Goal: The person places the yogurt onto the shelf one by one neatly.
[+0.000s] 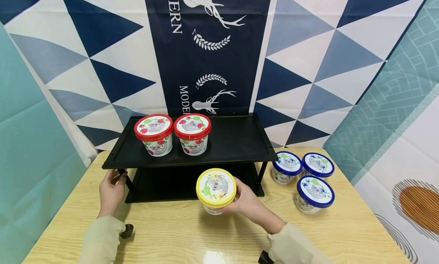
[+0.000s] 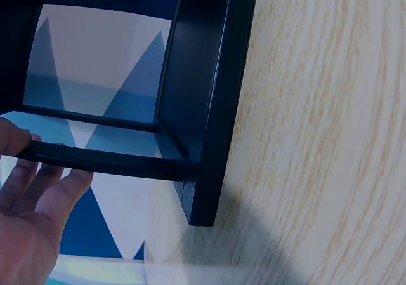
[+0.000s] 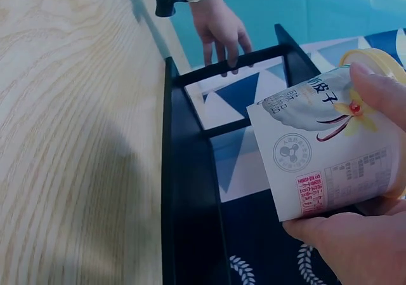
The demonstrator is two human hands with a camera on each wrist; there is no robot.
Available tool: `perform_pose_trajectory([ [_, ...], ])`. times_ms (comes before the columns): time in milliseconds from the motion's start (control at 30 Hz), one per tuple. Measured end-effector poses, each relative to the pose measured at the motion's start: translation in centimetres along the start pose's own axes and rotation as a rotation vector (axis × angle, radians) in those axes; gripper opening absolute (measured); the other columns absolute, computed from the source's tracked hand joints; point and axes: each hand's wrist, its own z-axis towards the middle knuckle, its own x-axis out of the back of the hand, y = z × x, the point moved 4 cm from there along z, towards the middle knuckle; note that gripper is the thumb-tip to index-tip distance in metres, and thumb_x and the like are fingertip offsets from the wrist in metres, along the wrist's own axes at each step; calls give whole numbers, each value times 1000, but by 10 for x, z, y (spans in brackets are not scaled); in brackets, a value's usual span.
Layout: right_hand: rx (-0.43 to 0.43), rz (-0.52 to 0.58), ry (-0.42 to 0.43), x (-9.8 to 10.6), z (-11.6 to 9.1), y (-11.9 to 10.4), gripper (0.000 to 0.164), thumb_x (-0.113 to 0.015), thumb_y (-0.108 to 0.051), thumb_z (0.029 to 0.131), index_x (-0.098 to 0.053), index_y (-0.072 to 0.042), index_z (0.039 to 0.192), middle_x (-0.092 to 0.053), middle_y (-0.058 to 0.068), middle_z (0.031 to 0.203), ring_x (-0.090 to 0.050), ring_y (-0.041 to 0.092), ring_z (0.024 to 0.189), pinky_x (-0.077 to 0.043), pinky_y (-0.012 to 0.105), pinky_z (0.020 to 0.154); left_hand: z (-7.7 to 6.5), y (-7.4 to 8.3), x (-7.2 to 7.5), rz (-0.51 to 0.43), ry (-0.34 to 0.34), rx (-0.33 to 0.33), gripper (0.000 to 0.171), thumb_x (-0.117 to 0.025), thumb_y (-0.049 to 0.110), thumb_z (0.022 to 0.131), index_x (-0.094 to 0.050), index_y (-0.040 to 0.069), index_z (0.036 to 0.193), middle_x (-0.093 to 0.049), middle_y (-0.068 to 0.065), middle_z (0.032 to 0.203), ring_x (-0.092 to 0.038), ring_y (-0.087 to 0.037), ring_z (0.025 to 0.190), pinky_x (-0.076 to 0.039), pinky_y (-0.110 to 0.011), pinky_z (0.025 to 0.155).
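In the head view my right hand [image 1: 247,203] grips a small white tub with a yellow lid [image 1: 216,188] by its side, in front of the lower tier of a black two-tier shelf [image 1: 236,140]. The right wrist view shows the tub's printed wall [image 3: 336,152] between thumb and fingers, with a yellow flower on it. At the shelf's left end my left hand [image 1: 112,191] holds the front post [image 2: 114,161], thumb on one side and fingers on the other. Two red-lidded tubs, a left one [image 1: 155,134] and a right one [image 1: 193,133], stand on the upper tier.
Three blue-lidded tubs, a near one [image 1: 314,194], a left one [image 1: 286,166] and a far one [image 1: 318,165], stand on the wooden table [image 1: 164,233] right of the shelf. A patterned cloth [image 1: 116,39] hangs behind the shelf.
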Motion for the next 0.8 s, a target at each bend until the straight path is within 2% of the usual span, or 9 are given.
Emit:
perform_pose_trajectory([
  [200,-7,-9,3,3,-2,-6,93,-85,-7,62,-36,-13,141,-47,9,137,-41,25,129,-38,33,106,0,-1,0,17,-12,22,29,-49,10,95,-57,8,123,-62,-14,117,-52,7,92,-38,4,75],
  [467,-6,-38,2,6,-4,-16,90,-85,-9,64,-37,-14,140,-48,8,136,-45,23,124,-42,32,103,1,-3,0,30,-28,35,30,-49,11,96,-56,10,125,-60,-11,118,-42,16,87,-37,4,75],
  [700,22,-15,-15,7,-8,-28,91,-85,-10,65,-36,-13,140,-46,11,136,-46,24,123,-46,25,97,1,-3,0,25,-24,29,30,-50,11,95,-57,9,124,-61,-13,118,-50,9,91,-37,4,75],
  [800,35,-9,-26,8,-9,-33,91,-85,-10,65,-35,-13,141,-46,12,137,-46,24,123,-46,24,96,1,-3,0,27,-25,33,30,-49,11,95,-56,9,124,-61,-12,118,-49,10,90,-37,4,74],
])
